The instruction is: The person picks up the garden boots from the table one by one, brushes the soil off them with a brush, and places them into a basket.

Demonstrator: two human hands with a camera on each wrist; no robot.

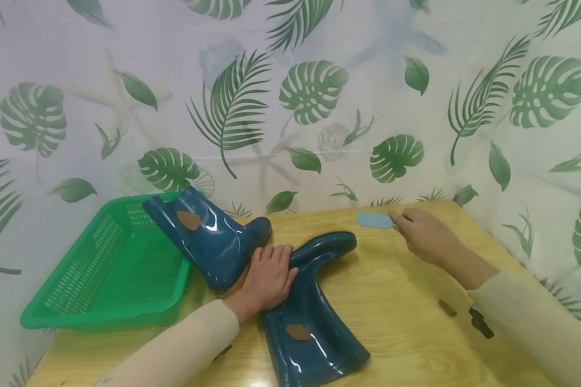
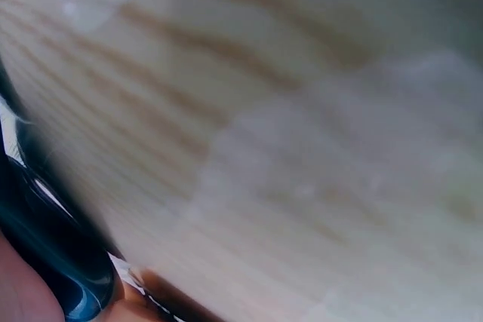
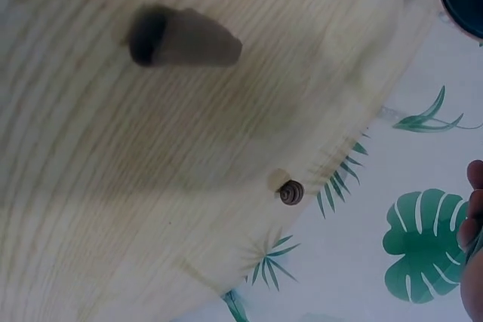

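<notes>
Two glossy dark-teal boots lie on the table [image 1: 397,333], each bearing a brown mark. The first boot [image 1: 208,231] has its shaft over the right rim of the green basket [image 1: 101,319], which probably props that end. The second boot [image 1: 310,301] lies on its side close by, its shaft towards the person. The left hand [image 1: 266,277] rests across its heel beside the first boot's sole, fingers extended rather than wrapped round; this likely keeps the boot from sliding, though how firmly it presses I cannot tell. The right hand [image 1: 428,236] pinches a flat light-blue piece [image 1: 374,219] by one end, between thumb and curled fingers, apparently to leave the broad part free. It is held out near the far edge, well apart from the boots, while a small brown piece [image 1: 447,307] lies near the right sleeve
</notes>
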